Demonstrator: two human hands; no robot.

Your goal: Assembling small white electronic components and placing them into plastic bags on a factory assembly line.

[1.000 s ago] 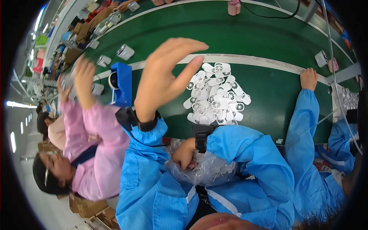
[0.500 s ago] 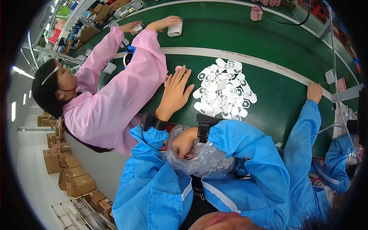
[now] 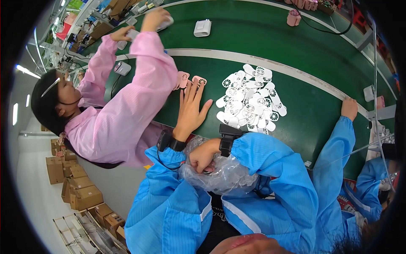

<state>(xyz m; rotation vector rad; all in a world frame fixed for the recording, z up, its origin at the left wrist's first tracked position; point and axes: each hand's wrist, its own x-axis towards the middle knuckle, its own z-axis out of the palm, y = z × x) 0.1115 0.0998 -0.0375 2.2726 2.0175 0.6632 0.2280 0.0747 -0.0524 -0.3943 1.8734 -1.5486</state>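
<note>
My left hand (image 3: 192,111) lies palm down on the green work surface, fingers stretched and thumb apart. Its fingertips touch a flat pink plastic piece with a spoked round cutout (image 3: 201,80). Just left of it lies another pink piece (image 3: 182,79), partly covered by a co-worker's sleeve. Near my body, my right hand (image 3: 203,156) reaches into a crumpled clear plastic bag (image 3: 230,173). Its fingers are curled inward, and whatever they hold is hidden. To the right of my left hand is a loose heap of similar white pieces (image 3: 253,99).
At left, a co-worker in pink (image 3: 114,110) handles white devices. A white device (image 3: 202,28) and a pink one (image 3: 293,18) stand on the green belt beyond the pale rail (image 3: 292,70). Another person's hand (image 3: 349,109) rests by the rail at right.
The co-worker's hand has left the white device on the belt and moved left with another white item. The pink pieces by my left fingertips show more fully. My right hand remains in the bag.
</note>
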